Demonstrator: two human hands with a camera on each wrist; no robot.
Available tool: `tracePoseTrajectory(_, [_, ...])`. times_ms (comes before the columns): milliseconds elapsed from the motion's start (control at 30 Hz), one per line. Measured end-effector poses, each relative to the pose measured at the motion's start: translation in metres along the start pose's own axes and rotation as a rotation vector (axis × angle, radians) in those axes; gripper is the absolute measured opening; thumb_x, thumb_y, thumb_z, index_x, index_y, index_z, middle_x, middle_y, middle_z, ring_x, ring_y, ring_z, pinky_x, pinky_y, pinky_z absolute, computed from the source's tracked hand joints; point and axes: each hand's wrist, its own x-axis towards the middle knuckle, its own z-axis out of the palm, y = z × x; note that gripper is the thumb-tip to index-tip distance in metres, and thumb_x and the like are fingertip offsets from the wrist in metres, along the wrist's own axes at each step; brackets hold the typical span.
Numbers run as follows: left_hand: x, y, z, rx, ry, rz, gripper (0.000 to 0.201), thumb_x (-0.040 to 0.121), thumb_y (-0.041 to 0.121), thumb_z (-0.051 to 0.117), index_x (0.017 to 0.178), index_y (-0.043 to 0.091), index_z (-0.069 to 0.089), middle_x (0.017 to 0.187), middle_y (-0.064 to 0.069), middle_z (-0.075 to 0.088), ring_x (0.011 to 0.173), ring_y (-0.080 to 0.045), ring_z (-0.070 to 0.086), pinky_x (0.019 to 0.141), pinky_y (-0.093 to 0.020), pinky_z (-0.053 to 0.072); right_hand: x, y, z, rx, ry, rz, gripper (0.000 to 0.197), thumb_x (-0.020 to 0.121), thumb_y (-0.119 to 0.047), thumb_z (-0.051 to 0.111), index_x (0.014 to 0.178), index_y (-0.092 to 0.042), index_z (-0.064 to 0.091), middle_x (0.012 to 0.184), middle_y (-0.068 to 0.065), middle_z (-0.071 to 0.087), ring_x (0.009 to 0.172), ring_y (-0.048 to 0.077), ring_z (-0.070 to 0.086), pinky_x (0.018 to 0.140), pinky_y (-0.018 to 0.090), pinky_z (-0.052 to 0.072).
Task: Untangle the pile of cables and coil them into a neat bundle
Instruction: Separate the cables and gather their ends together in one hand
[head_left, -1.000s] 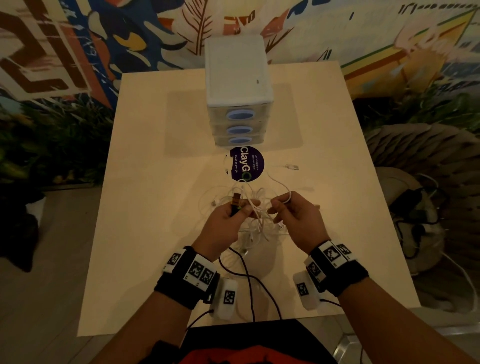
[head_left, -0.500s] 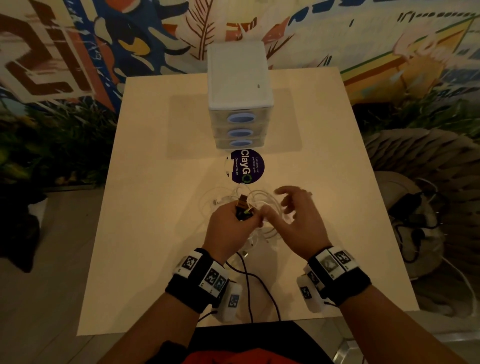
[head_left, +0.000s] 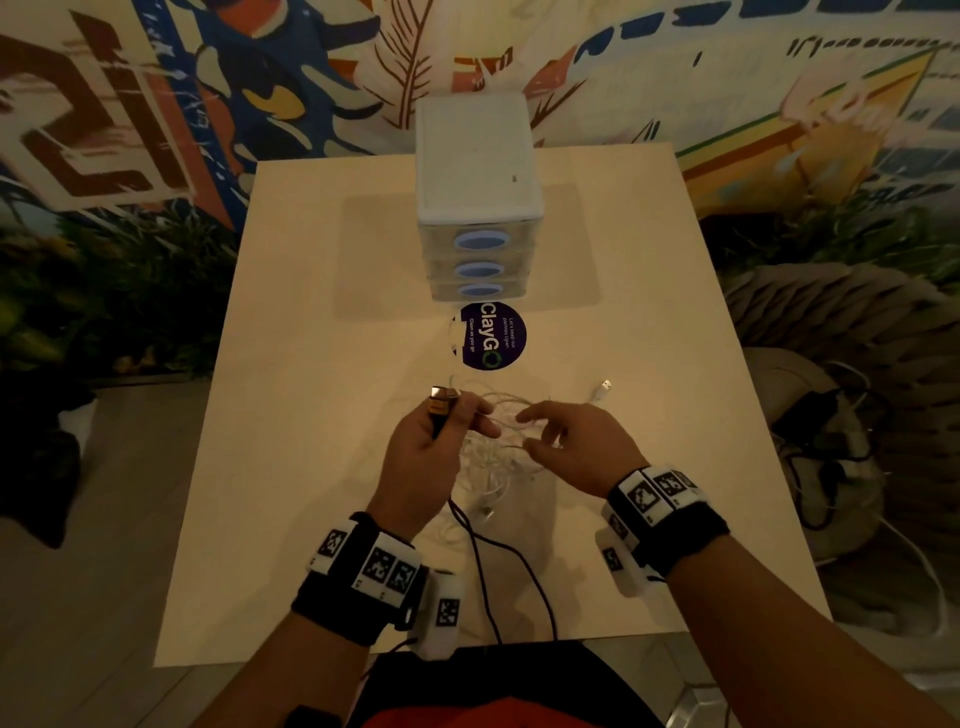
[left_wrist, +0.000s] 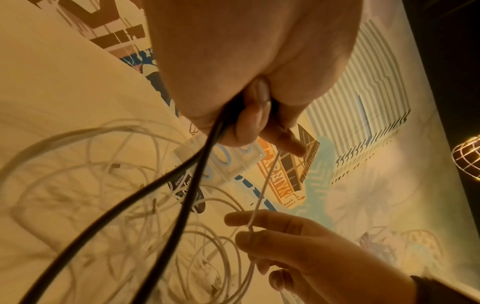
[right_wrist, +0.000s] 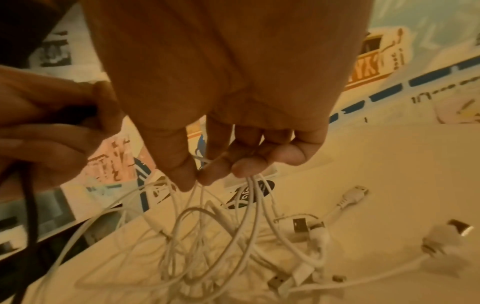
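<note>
A tangle of thin white cables (head_left: 498, 457) (right_wrist: 221, 236) lies on the beige table (head_left: 311, 415) between my hands. My left hand (head_left: 441, 431) (left_wrist: 249, 115) grips a black cable (head_left: 498, 561) (left_wrist: 161, 205) near its plug (head_left: 441, 400), whose metal end sticks up above the fingers. The black cable's two runs hang down toward me. My right hand (head_left: 540, 431) (right_wrist: 205, 176) pinches white strands from the pile and lifts them a little. A loose white USB plug (head_left: 602, 388) (right_wrist: 350, 195) lies to the right of the pile.
A white three-drawer box (head_left: 478, 208) with blue handles stands at the table's middle back. A round purple sticker (head_left: 491, 335) lies just before it. A woven seat (head_left: 831, 338) and dark cables on the floor are right of the table.
My hands parted slightly. The left hand raised the black plug upright; the right hand opened briefly, then took hold of white strands lower in the pile.
</note>
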Motion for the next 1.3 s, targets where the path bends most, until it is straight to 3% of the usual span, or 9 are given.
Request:
tracePoseTrajectory(300, [-0.001,0.0,-0.014,-0.281,0.099,-0.087,0.034,0.098,0.042,0.046,0.088,0.012,0.059,0.061,0.005,0.051,0.044,-0.006,0.03,0.041,-0.021,0.027,0.007,0.017,-0.012,-0.047,0.05,0.129,0.022,0.099,-0.035,0.059,0.116,-0.027,0.07,0.108,0.0,0.071,0.093,0.017,0.065,0.082,0.029,0.048])
tracePoseTrajectory(467, [-0.001,0.003,-0.015,-0.288,0.05,-0.078,0.033,0.102,0.038,0.043,0.087,0.012,0.059,0.062,0.001,0.054,0.042,-0.008,0.03,0.041,-0.022,0.026,-0.003,-0.001,-0.016,0.147,-0.013,-0.178,0.078,0.079,-0.023,0.072,0.149,-0.037,0.039,0.134,-0.003,0.05,0.112,0.012,0.055,0.093,0.024,0.045])
tracePoseTrajectory(567, [-0.006,0.007,-0.013,-0.186,-0.122,-0.064,0.034,0.102,0.038,0.048,0.083,0.013,0.063,0.061,-0.005,0.055,0.044,-0.012,0.033,0.044,-0.026,0.025,-0.004,-0.019,-0.017,0.182,-0.022,-0.271,0.077,0.079,-0.02,0.061,0.151,-0.036,0.038,0.142,-0.005,0.05,0.128,0.009,0.049,0.106,0.026,0.039])
tracePoseTrajectory(700, [-0.013,0.013,-0.012,0.109,-0.466,0.01,0.035,0.104,0.03,0.05,0.081,0.011,0.068,0.062,-0.003,0.059,0.051,-0.013,0.046,0.052,-0.019,0.035,0.005,-0.027,-0.025,0.145,-0.012,-0.252,0.059,0.092,-0.021,0.064,0.146,-0.037,0.046,0.13,-0.005,0.056,0.114,0.009,0.057,0.097,0.028,0.046])
tracePoseTrajectory(800, [-0.016,0.012,-0.01,0.286,-0.59,0.055,0.03,0.101,0.039,0.057,0.085,0.021,0.075,0.068,0.0,0.065,0.066,-0.017,0.062,0.067,-0.026,0.048,0.01,-0.026,-0.025,-0.017,-0.151,-0.261,0.025,0.094,-0.038,0.066,0.12,-0.037,0.068,0.107,-0.011,0.065,0.092,0.006,0.063,0.085,0.033,0.054])
tracePoseTrajectory(867, [-0.018,0.009,-0.011,0.346,-0.613,0.027,0.03,0.099,0.046,0.059,0.09,0.025,0.078,0.072,-0.001,0.069,0.072,-0.018,0.065,0.075,-0.03,0.051,0.011,-0.025,-0.022,-0.002,-0.114,-0.225,0.016,0.096,-0.042,0.064,0.105,-0.032,0.072,0.097,-0.012,0.07,0.085,0.005,0.065,0.081,0.033,0.055])
tracePoseTrajectory(1000, [-0.016,-0.001,-0.013,0.422,-0.521,-0.102,0.042,0.101,0.056,0.045,0.101,0.031,0.078,0.081,0.01,0.075,0.08,-0.015,0.069,0.079,-0.033,0.051,0.015,-0.021,-0.017,0.304,0.042,-0.051,0.018,0.103,-0.026,0.056,0.094,-0.021,0.072,0.085,-0.007,0.075,0.078,0.008,0.073,0.076,0.029,0.056])
tracePoseTrajectory(1133, [-0.004,-0.017,-0.022,0.473,-0.277,-0.193,0.025,0.106,0.038,0.049,0.11,0.03,0.072,0.081,0.007,0.076,0.045,0.001,0.048,0.053,-0.022,0.039,0.017,-0.023,-0.022,0.638,0.086,0.086,0.02,0.104,-0.019,0.056,0.097,-0.009,0.073,0.086,0.01,0.076,0.077,0.023,0.076,0.071,0.033,0.059])
tracePoseTrajectory(1300, [0.007,-0.033,-0.027,0.476,-0.172,-0.226,0.026,0.095,0.034,0.068,0.12,0.034,0.06,0.096,0.005,0.074,0.078,0.006,0.066,0.074,-0.022,0.048,0.018,-0.029,-0.035,0.7,0.12,0.038,0.021,0.105,-0.016,0.054,0.098,-0.007,0.071,0.087,0.015,0.075,0.076,0.027,0.076,0.074,0.037,0.061])
